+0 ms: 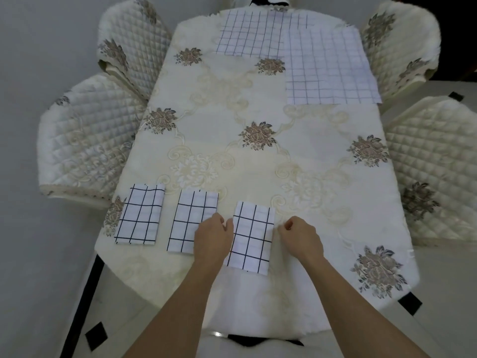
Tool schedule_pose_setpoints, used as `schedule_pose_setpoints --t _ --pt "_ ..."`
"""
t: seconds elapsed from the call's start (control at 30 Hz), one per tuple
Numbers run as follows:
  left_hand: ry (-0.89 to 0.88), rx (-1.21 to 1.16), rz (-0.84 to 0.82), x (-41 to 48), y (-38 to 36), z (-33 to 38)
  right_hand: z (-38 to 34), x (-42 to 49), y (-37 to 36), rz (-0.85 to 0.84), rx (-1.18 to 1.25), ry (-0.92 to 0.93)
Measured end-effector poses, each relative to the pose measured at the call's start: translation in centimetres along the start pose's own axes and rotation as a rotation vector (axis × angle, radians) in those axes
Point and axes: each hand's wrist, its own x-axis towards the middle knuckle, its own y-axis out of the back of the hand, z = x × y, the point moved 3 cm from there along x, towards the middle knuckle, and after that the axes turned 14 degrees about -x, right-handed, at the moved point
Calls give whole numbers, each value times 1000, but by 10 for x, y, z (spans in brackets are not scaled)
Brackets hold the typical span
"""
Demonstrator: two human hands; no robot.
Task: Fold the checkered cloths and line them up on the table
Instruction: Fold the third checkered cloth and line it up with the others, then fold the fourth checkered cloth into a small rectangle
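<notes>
Three folded white cloths with dark checks lie in a row near the table's front edge: a left one (140, 215), a middle one (189, 218) and a right one (251, 235). My left hand (213, 235) rests at the right cloth's left edge and overlaps the middle cloth's corner. My right hand (300, 237) sits at the right cloth's right edge, fingers curled. Neither hand clearly grips the cloth. Two unfolded checkered cloths lie flat at the far end, one at the far middle (251, 34) and one at the far right (327, 68).
The table (258, 156) wears a cream cloth with floral embroidery. Quilted chairs stand at the left (87, 140), far left (131, 40), right (433, 171) and far right (402, 40).
</notes>
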Motion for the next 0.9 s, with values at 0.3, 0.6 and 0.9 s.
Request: schedule_pose_setpoints --t 0.3,0.6,0.9 --pt "-430 184 40 4 33 109 -6 -5 112 271 -136 274" --pt "-803 332 236 -7 74 223 -18 -45 226 682 -430 442" --pt "-914 343 265 -16 90 275 -19 -68 269 895 -494 452"
